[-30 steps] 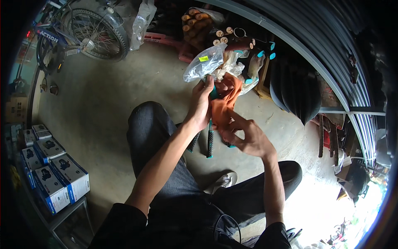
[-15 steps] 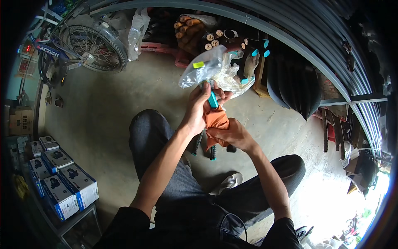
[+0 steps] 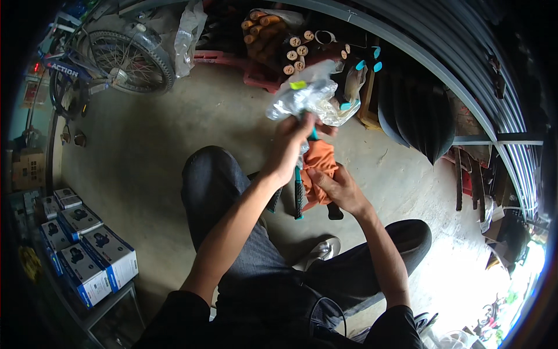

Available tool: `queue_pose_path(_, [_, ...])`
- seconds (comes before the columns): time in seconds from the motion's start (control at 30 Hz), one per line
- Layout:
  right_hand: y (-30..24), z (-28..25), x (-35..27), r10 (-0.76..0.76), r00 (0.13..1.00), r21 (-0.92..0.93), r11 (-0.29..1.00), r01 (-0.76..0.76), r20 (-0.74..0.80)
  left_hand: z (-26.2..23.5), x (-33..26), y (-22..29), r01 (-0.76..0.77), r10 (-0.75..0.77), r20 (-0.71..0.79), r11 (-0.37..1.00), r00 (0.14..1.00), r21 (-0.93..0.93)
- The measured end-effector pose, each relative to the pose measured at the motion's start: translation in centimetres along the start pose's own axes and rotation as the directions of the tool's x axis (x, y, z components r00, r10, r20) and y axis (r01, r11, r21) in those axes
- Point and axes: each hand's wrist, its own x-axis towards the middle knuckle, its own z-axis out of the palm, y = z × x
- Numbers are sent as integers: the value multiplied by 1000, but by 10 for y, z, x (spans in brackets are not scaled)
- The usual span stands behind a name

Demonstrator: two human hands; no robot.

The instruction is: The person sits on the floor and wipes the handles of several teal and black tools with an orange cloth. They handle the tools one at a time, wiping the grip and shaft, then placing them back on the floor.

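Observation:
My left hand (image 3: 290, 142), smeared by motion, is closed around the teal part (image 3: 314, 134) of a tool in front of me. A crumpled clear plastic bag (image 3: 311, 96) with a yellow-green label covers its far end. My right hand (image 3: 344, 187) grips an orange cloth (image 3: 319, 156), bunched against the tool just below my left hand. Black-and-teal handles (image 3: 299, 195) stick out toward me beside the cloth, and a dark handle end (image 3: 335, 212) shows under it. The bag and my fingers hide the tool's head, so its exact kind is unclear.
A bicycle (image 3: 119, 72) stands at the far left. Blue-and-white boxes (image 3: 110, 256) are stacked on a low stand at the left. Wooden handles (image 3: 299, 51), a red crate (image 3: 232, 58), dark shovel-like blades (image 3: 415, 110) and grey pipes (image 3: 465, 52) line the far and right sides.
Both hands, the bag and the cloth have shifted to the right. The left hand has turned a little, and more of the black-and-teal handles shows beside the cloth.

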Motion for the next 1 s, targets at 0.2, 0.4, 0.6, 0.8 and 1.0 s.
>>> queue_pose_path(0.2, [4, 3, -6, 126, 981, 87, 986, -140, 147, -33, 21, -5, -204, 158, -246, 964, 956, -170])
queue_pose_path(0.4, [-19, -3, -20, 185, 958, 1, 982, -190, 221, -56, 18, 14, -107, 35, -253, 955, 967, -276])
queue_pose_path(0.6, [1, -7, -12, 12, 984, -80, 997, 3, 178, -22, 10, 15, 59, -57, 20, 994, 998, -87])
queue_pose_path(0.8, [9, -8, -10, 46, 998, 239, 970, -53, 35, -2, 3, 0, 130, -133, 145, 991, 980, 30])
queue_pose_path(1.0, [39, -38, -4, -79, 990, 183, 978, 100, -120, 25, -10, -25, 153, -334, 278, 843, 900, 515])
